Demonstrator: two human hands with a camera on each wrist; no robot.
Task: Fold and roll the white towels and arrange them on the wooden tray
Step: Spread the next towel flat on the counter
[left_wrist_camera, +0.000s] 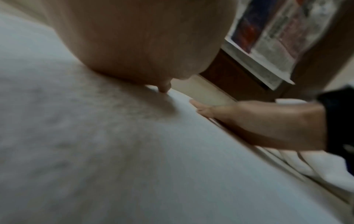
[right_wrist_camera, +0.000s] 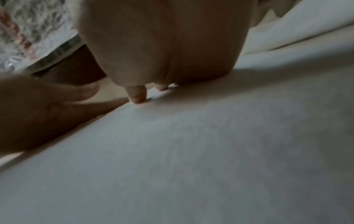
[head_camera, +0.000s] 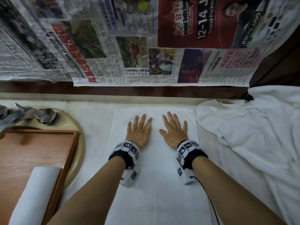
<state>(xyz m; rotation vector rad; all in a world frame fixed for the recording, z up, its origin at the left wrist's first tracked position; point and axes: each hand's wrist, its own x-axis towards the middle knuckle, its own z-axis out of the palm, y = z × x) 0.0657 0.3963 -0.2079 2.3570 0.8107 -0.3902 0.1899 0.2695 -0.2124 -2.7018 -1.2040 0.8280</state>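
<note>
A white towel [head_camera: 155, 184] lies folded into a long flat strip on the counter, running from the near edge to the back. My left hand [head_camera: 140, 127] and right hand [head_camera: 174, 128] press flat on its far end, side by side, fingers straight and spread. The wrist views show each palm low over the towel [left_wrist_camera: 172, 166] [right_wrist_camera: 210, 151] with fingertips touching it. A rolled white towel [head_camera: 34, 194] rests on the wooden tray [head_camera: 32, 151] at the left. A pile of loose white towels [head_camera: 253, 135] sits at the right.
The tray sits over a beige sink [head_camera: 78, 143] with a metal tap [head_camera: 14, 114] behind it. Newspaper sheets [head_camera: 129, 46] cover the wall above a dark wooden ledge [head_camera: 146, 90]. A black cable [head_camera: 209, 197] trails from my right wrist.
</note>
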